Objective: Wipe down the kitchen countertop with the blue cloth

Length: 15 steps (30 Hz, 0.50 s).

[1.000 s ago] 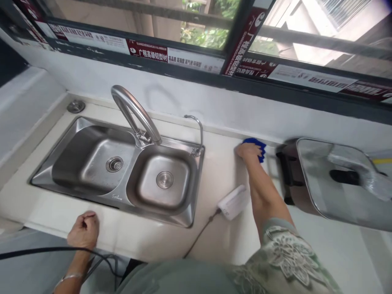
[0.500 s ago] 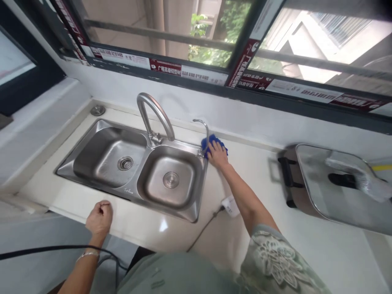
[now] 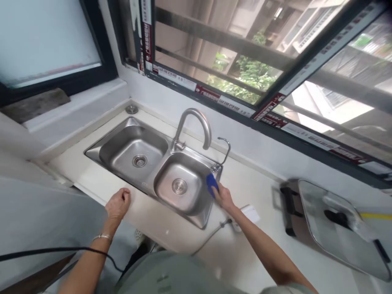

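My right hand (image 3: 225,197) grips a bunched blue cloth (image 3: 212,184) at the right rim of the stainless double-bowl sink (image 3: 146,192). Hand and cloth are slightly smeared by motion. The small thin tap (image 3: 227,152) stands just behind them at the sink's back right corner. My left hand (image 3: 119,203) is curled into a loose fist by the front edge of the counter, left of the sink's front rim, with nothing visible in it. Between the two bowls rises the large curved faucet (image 3: 196,114), its spout over the right bowl.
A white plug adapter (image 3: 250,213) with a grey cord (image 3: 211,237) lies on the pale countertop (image 3: 174,232). Farther right stands an electric pan with a glass lid (image 3: 333,224). A round metal cap (image 3: 131,109) sits at the back left corner. Black cable (image 3: 55,249) hangs near my left forearm.
My right hand has lifted the blue cloth away from the small tap's base and brought it forward to the sink's right rim. The view has turned; my left hand stays curled.
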Motion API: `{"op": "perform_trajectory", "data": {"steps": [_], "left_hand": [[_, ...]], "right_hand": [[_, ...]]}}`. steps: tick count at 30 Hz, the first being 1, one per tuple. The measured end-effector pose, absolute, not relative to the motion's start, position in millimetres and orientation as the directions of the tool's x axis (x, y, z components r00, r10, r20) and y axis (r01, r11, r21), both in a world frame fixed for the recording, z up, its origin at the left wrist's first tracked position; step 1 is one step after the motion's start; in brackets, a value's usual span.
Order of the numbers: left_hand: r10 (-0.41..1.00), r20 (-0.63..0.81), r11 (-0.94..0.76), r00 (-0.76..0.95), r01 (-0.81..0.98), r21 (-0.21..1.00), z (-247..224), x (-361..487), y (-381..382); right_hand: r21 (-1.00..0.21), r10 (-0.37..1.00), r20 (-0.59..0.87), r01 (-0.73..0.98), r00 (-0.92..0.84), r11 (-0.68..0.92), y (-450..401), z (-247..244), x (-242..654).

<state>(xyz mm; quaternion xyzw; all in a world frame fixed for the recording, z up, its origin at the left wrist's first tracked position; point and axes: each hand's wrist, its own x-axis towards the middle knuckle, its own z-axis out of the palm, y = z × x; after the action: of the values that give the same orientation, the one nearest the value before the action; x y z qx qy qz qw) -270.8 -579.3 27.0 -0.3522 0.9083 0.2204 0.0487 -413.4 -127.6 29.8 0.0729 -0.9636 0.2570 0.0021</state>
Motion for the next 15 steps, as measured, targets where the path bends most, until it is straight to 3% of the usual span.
{"op": "perform_trajectory", "data": {"steps": [2,4,9,12,15], "left_hand": [[-0.589,-0.249,0.683,-0.769,-0.638,0.354,26.9,-270.6,-582.5],[-0.585,-0.244,0.693,-0.773,-0.633,0.344,26.5,-270.3,-583.7],[-0.601,-0.245,0.677,-0.761,-0.648,0.349,25.1,-269.0,-582.1],[-0.605,-0.241,0.67,-0.759,-0.649,0.36,24.4,-268.2,-582.2],[-0.605,-0.236,0.669,-0.761,-0.646,0.367,23.0,-267.0,-583.4]], "right_hand": [[-0.575,-0.15,0.064,-0.16,-0.987,0.802,-153.2,31.1,-414.2],[-0.583,-0.122,0.104,-0.16,-0.987,0.797,-180.8,35.7,-430.9],[-0.58,0.071,0.248,-0.09,-0.966,0.809,-225.5,58.7,-515.0],[-0.419,0.13,0.296,-0.006,-0.946,0.908,-230.7,59.9,-553.6],[-0.179,0.118,0.159,0.089,-0.98,0.98,-228.9,45.8,-572.5]]}}
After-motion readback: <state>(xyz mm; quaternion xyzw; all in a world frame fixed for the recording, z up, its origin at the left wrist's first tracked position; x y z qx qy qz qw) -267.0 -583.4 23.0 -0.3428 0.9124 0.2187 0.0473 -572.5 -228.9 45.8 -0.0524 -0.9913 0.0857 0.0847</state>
